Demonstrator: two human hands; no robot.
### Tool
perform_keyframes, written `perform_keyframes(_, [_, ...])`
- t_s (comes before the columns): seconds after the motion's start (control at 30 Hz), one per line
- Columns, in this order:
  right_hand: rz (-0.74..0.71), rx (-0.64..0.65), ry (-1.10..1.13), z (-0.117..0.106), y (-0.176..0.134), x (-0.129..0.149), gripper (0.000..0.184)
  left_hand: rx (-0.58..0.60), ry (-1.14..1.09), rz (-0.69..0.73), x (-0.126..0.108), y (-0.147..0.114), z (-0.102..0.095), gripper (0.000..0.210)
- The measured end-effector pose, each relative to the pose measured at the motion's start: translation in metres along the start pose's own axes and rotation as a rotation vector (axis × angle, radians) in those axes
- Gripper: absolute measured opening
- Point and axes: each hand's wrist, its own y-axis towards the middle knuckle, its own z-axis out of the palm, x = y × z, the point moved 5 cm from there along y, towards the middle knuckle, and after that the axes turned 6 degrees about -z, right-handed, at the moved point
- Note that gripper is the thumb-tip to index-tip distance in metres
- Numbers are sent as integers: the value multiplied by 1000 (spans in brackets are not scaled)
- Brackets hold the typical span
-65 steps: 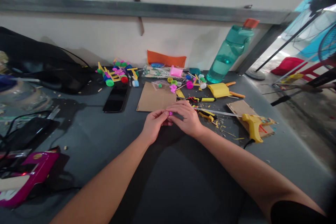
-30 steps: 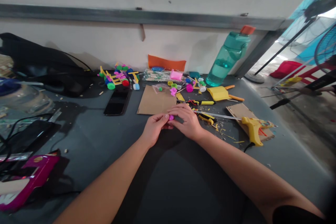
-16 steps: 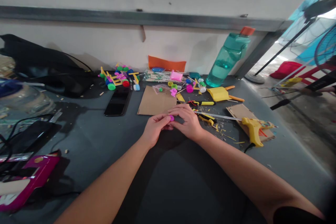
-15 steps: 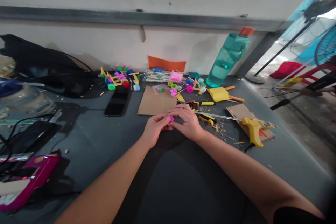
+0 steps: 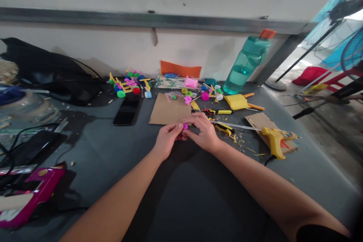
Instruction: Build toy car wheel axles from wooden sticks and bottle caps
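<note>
Between the fingertips of both hands is a small round piece of purple-pink clay [image 5: 185, 126]. My left hand [image 5: 167, 140] pinches it from the left with thumb and fingers. From the right, my right hand [image 5: 203, 131] holds it with its thumb below and fingers curled over the top. The undersides of the fingers are hidden. Just behind the hands lies a square cardboard piece [image 5: 167, 109] on the dark table. Beyond it sit a pink clay packet [image 5: 190, 82] and a small pink clay shape [image 5: 187, 100].
A yellow glue gun [image 5: 273, 140] rests on cardboard at the right, near cutters [image 5: 224, 127] and scraps. A teal bottle [image 5: 244, 64] stands at the back right. Left of the cardboard are a phone [image 5: 127, 110] and small stick-and-cap models [image 5: 130, 83]. A magenta case [image 5: 42, 189] lies front left.
The purple-pink piece has turned slightly between the fingertips, and the left thumb has shifted a little over it. Both hands stay in nearly the same place.
</note>
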Motion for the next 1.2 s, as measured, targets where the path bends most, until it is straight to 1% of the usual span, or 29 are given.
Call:
perform_keyframes(0.13, [-35,21,-6,2,0,1,21,11,27,20,-1,0,0,21])
perform_keyframes(0.23, [-63,22,-9,3,0,1,18,10,43,19,-2,0,0,22])
perform_keyframes(0.37, [-57,5,-19,1,1,1,16,7,33,1,0,1,-1,23])
perform_keyframes(0.5, [-68,50,19,2,1,3,30,-10,-3,25,1,2,-3,23])
perform_keyframes(0.53, [-72,58,28,2,1,3,30,-10,-8,30,2,2,-4,23])
perform_keyframes(0.67, [-48,27,21,2,0,1,17,5,-20,27,3,2,-3,26])
perform_keyframes(0.77, [-29,-11,1,1,-1,-1,12,21,-9,-3,2,1,-2,23])
perform_keyframes(0.83, [-31,-7,5,2,-1,-1,15,27,6,-6,1,1,-1,21])
perform_keyframes(0.93, [-42,31,28,3,-1,2,26,16,-2,18,0,1,-1,22])
perform_keyframes(1.0, [-51,38,32,3,0,3,23,16,-3,25,1,1,-2,24])
perform_keyframes(1.1, [-47,9,18,1,1,3,15,13,-5,18,2,2,-2,26])
perform_keyframes(1.2, [-30,-10,7,1,0,1,13,1,-15,10,2,1,-2,24])
